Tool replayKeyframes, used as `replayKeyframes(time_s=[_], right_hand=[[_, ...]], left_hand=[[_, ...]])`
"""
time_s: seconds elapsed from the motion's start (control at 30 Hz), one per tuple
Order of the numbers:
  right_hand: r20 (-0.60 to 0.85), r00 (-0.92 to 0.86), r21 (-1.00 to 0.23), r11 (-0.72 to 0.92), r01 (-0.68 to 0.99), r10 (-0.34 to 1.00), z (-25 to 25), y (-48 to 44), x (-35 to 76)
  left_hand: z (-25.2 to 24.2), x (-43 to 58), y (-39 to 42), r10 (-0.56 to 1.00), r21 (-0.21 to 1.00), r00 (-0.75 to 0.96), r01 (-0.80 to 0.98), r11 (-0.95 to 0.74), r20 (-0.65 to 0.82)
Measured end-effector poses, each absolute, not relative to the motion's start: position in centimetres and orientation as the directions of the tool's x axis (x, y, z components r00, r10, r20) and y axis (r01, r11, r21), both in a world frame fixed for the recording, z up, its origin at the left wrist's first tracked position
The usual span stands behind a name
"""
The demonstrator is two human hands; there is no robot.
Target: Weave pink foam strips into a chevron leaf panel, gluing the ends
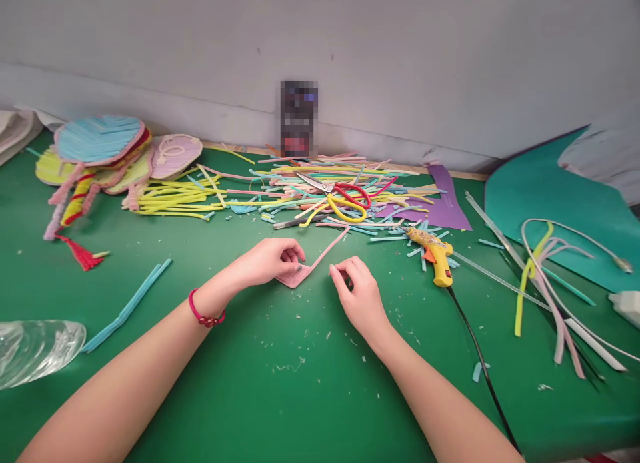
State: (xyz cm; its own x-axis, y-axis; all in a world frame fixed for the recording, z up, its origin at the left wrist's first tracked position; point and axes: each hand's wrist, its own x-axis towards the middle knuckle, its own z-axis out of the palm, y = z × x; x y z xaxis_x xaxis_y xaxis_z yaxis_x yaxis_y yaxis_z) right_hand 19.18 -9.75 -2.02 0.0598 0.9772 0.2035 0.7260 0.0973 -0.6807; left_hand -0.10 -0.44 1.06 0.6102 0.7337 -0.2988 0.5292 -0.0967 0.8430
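My left hand (273,260) is closed on a pink pipe cleaner piece (296,278) just above the green table. The piece looks bent into a flat, pointed shape, with one long pink end slanting up to the right. The left fingers cover part of it. A little to the right, my right hand (361,296) has its thumb and forefinger pinched together, apart from the pink piece. Whether anything small is between those fingertips cannot be made out. Beyond both hands, scissors (345,200) with one red and one yellow handle lie on a heap of pipe cleaners (280,183).
A yellow glue gun (437,256) lies right of my right hand, its black cord running to the front edge. Fan-shaped crafts (100,140), blue pipe cleaners (133,303) and a clear bottle (40,350) are left. A phone (299,120) leans against the wall.
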Motion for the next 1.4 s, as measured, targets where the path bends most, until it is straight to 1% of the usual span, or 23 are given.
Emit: replayKeyframes(time_s=[0.2, 0.3, 0.4, 0.5, 0.73, 1.0, 1.2, 1.4], right_hand=[[0.067, 0.087, -0.878, 0.017, 0.479, 0.994, -2.0, -9.2, 19.2], [-0.062, 0.103, -0.950, -0.090, 0.299, 0.993, -1.8, -9.2, 19.1], [-0.202, 0.085, -0.970, -0.211, 0.124, 0.976, -1.6, -9.1, 18.9], [-0.247, 0.058, -0.968, -0.249, 0.033, 0.967, -1.5, -9.0, 18.9], [-0.253, 0.026, -0.966, -0.252, -0.052, 0.967, -2.0, -8.9, 18.7], [-0.238, 0.025, -0.967, -0.234, -0.105, 0.971, -2.1, -8.8, 18.8], [-0.232, 0.021, -0.968, -0.229, -0.100, 0.972, -2.2, -8.8, 18.7], [-0.240, 0.026, -0.969, -0.237, -0.067, 0.971, -2.4, -8.8, 18.7]], left_hand=[[1.6, 0.3, -0.8, 0.726, 0.860, 0.630, 0.499, -0.107, -0.276], [1.9, 0.5, -1.1, 0.719, 0.865, 0.648, 0.483, -0.133, -0.251], [2.2, 0.7, -1.4, 0.710, 0.860, 0.659, 0.487, -0.153, -0.247], [2.1, 0.7, -1.5, 0.698, 0.857, 0.671, 0.490, -0.162, -0.251], [1.3, 0.8, -1.5, 0.699, 0.838, 0.675, 0.506, -0.206, -0.236], [1.0, 1.0, -1.7, 0.676, 0.886, 0.675, 0.458, -0.072, -0.295], [0.8, 1.0, -1.8, 0.669, 0.893, 0.681, 0.447, -0.056, -0.298], [0.6, 1.0, -1.9, 0.683, 0.875, 0.675, 0.471, -0.109, -0.278]])
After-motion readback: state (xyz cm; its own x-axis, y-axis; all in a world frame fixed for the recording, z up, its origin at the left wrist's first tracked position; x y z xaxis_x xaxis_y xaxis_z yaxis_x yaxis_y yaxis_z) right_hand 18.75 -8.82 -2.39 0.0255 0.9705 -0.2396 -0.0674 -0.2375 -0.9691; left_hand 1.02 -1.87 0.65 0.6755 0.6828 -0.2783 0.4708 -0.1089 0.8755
